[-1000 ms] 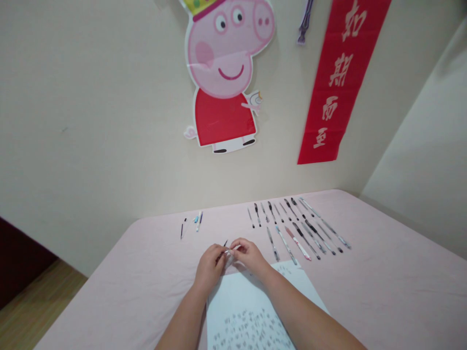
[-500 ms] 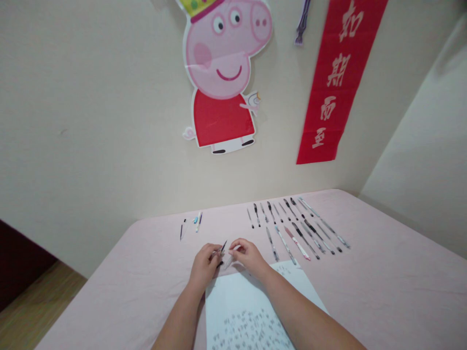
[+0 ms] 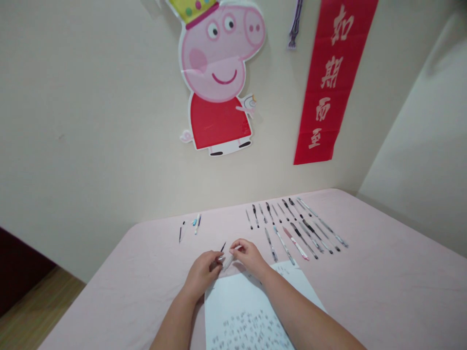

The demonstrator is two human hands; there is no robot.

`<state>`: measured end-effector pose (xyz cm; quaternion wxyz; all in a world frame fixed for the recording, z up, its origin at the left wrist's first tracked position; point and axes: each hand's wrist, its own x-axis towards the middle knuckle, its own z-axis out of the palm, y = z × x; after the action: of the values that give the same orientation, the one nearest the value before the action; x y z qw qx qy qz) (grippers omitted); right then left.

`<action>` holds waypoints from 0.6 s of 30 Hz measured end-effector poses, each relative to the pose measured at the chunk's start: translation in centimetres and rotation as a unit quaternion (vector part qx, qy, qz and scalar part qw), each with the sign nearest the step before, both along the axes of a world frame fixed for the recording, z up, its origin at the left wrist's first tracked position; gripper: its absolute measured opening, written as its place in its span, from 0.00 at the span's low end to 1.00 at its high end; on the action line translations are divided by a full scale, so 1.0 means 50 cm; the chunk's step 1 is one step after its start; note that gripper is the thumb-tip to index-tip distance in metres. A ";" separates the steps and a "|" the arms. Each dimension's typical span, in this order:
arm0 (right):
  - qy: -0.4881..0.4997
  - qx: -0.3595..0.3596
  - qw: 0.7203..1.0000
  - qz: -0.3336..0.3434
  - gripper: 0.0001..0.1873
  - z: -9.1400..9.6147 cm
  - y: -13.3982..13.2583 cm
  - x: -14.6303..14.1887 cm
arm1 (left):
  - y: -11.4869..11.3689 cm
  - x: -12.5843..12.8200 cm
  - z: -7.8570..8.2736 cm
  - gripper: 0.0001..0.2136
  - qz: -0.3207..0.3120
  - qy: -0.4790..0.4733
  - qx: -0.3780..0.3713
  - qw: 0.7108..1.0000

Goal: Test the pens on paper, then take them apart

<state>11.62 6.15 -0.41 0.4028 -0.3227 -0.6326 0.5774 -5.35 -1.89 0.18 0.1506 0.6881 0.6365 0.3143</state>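
Observation:
My left hand is closed in a pinch on a thin dark pen part that points up and away from me. My right hand is closed on a clear pen barrel, whose near end almost meets the left fingertips. Both hands hover just beyond the far edge of a white sheet of paper covered with handwriting. The sheet lies on the pink table.
Several pens lie in rows on the table to the right of my hands. A few loose pen pieces lie farther back on the left. Behind the table, the wall carries a cartoon pig cutout and a red banner.
My left hand has drawn slightly back toward me and to the left, away from the right hand. The view has tilted a little, shifting the wall decorations left.

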 end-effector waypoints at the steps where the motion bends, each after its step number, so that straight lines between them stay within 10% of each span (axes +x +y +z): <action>1: -0.002 0.001 1.000 0.000 0.04 0.000 0.000 0.000 | 0.000 0.001 0.000 0.15 0.001 0.004 0.000 1.000; 18: -0.121 0.239 0.963 -0.004 0.12 -0.015 -0.005 -0.006 | 0.002 0.015 0.012 0.16 0.037 -0.030 -0.037 0.998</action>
<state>11.30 5.88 -1.13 0.3910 -0.2868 -0.7951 0.3641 -4.59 -1.79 0.76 0.1833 0.6484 0.6680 0.3160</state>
